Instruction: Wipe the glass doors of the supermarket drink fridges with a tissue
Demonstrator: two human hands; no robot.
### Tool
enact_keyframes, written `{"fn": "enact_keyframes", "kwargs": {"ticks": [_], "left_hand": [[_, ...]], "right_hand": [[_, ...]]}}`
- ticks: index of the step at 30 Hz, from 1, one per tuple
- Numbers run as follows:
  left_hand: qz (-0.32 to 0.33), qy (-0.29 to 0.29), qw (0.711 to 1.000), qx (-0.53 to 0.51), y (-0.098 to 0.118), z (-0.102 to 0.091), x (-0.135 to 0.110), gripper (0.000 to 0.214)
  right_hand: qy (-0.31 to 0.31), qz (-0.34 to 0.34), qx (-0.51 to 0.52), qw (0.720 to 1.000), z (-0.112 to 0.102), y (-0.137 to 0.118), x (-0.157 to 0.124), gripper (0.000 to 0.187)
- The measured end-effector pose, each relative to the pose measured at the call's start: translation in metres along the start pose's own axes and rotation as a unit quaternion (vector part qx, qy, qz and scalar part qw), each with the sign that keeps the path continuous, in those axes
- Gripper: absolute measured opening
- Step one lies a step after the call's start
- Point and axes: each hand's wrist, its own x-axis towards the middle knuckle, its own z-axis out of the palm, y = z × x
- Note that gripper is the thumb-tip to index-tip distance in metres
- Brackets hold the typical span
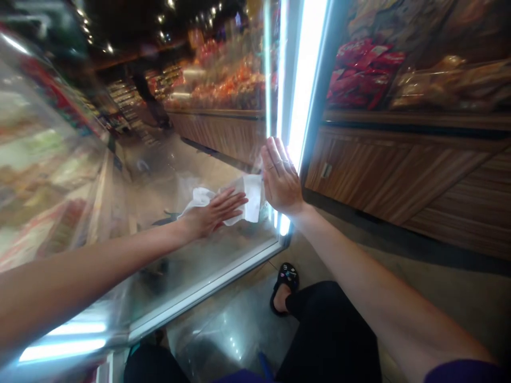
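My left hand [213,213] lies flat, fingers stretched out, pressing a white cloth [247,194] against the glass door [167,223] of a lit display case. My right hand [280,178] is open too, palm flat on the glass near the door's bright edge strip [304,80], just right of the cloth and touching its edge. The glass reflects shop shelves and lights.
Wooden shelving [399,170] with red packets [361,72] and bagged goods stands to the right. My knees in black trousers [331,330] and a foot in a black sandal [284,287] are on the shiny floor below the door. Blurred products fill the case at left.
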Motion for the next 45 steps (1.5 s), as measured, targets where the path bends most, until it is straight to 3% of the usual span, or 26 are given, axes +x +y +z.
{"fn": "enact_keyframes", "kwargs": {"ticks": [3, 6, 8, 11, 13, 15, 17, 18, 20, 21, 23, 26, 28, 29, 31, 33, 34, 36, 38, 41, 43, 45], "left_hand": [[0.019, 0.016, 1.0, 0.004, -0.016, -0.012, -0.019, 0.056], [-0.044, 0.116, 0.992, 0.021, -0.047, -0.05, -0.029, 0.06], [-0.089, 0.174, 0.98, 0.034, -0.052, -0.058, -0.039, 0.063], [-0.074, 0.195, 0.977, 0.045, -0.033, -0.029, -0.068, 0.06], [-0.024, 0.157, 0.987, 0.041, -0.024, -0.006, -0.094, 0.055], [-0.026, 0.117, 0.992, 0.027, -0.03, -0.006, -0.117, 0.054], [-0.091, 0.128, 0.987, 0.042, -0.052, -0.032, -0.137, 0.058], [-0.139, 0.16, 0.975, 0.066, -0.064, -0.05, -0.145, 0.061], [-0.242, 0.233, 0.935, 0.118, -0.078, -0.077, -0.159, 0.067], [-0.281, 0.262, 0.913, 0.139, -0.078, -0.081, -0.165, 0.071], [-0.321, 0.282, 0.889, 0.166, -0.063, -0.069, -0.177, 0.076], [-0.292, 0.254, 0.902, 0.19, -0.028, -0.027, -0.197, 0.073], [-0.279, 0.23, 0.91, 0.203, -0.025, -0.016, -0.213, 0.068], [-0.295, 0.228, 0.905, 0.206, -0.032, -0.021, -0.223, 0.066], [-0.374, 0.255, 0.869, 0.199, -0.056, -0.044, -0.243, 0.066], [-0.466, 0.307, 0.81, 0.183, -0.078, -0.064, -0.26, 0.065], [-0.5, 0.33, 0.78, 0.179, -0.082, -0.066, -0.266, 0.066], [-0.542, 0.357, 0.739, 0.181, -0.072, -0.047, -0.272, 0.072], [-0.552, 0.348, 0.735, 0.187, -0.043, -0.006, -0.271, 0.081], [-0.5, 0.306, 0.788, 0.189, -0.009, 0.043, -0.273, 0.077], [-0.508, 0.304, 0.783, 0.191, -0.015, 0.041, -0.281, 0.068], [-0.556, 0.333, 0.735, 0.2, -0.037, 0.018, -0.292, 0.065]], "right_hand": [[0.022, -0.013, -0.005, 1.0, -0.001, -0.003, 0.006, 0.058], [0.029, -0.013, -0.042, 0.999, -0.002, -0.019, 0.02, 0.06], [0.033, -0.009, -0.066, 0.997, -0.001, -0.036, 0.029, 0.062], [0.046, -0.011, -0.081, 0.996, 0.004, -0.062, 0.036, 0.068], [0.05, -0.03, -0.087, 0.995, 0.007, -0.074, 0.04, 0.07], [0.059, -0.064, -0.084, 0.993, 0.008, -0.082, 0.049, 0.071], [0.078, -0.096, -0.076, 0.989, 0.005, -0.088, 0.066, 0.071], [0.091, -0.104, -0.071, 0.988, 0.003, -0.092, 0.076, 0.071], [0.118, -0.108, -0.056, 0.986, 0.001, -0.1, 0.094, 0.073], [0.128, -0.112, -0.046, 0.984, 0.001, -0.104, 0.102, 0.074], [0.139, -0.127, -0.027, 0.982, 0.004, -0.113, 0.112, 0.074], [0.118, -0.175, -0.006, 0.977, 0.012, -0.126, 0.12, 0.076], [0.103, -0.21, -0.002, 0.972, 0.017, -0.135, 0.13, 0.078], [0.103, -0.225, -0.004, 0.969, 0.018, -0.14, 0.137, 0.078], [0.118, -0.242, -0.011, 0.963, 0.02, -0.153, 0.155, 0.08], [0.14, -0.243, -0.016, 0.96, 0.022, -0.167, 0.173, 0.082], [0.15, -0.239, -0.018, 0.959, 0.024, -0.173, 0.18, 0.083], [0.161, -0.233, -0.024, 0.959, 0.029, -0.18, 0.188, 0.085], [0.165, -0.232, -0.031, 0.958, 0.033, -0.179, 0.189, 0.086], [0.176, -0.241, -0.035, 0.954, 0.037, -0.164, 0.185, 0.087], [0.192, -0.245, -0.033, 0.95, 0.039, -0.151, 0.184, 0.087], [0.208, -0.244, -0.027, 0.947, 0.041, -0.138, 0.185, 0.086]]}}
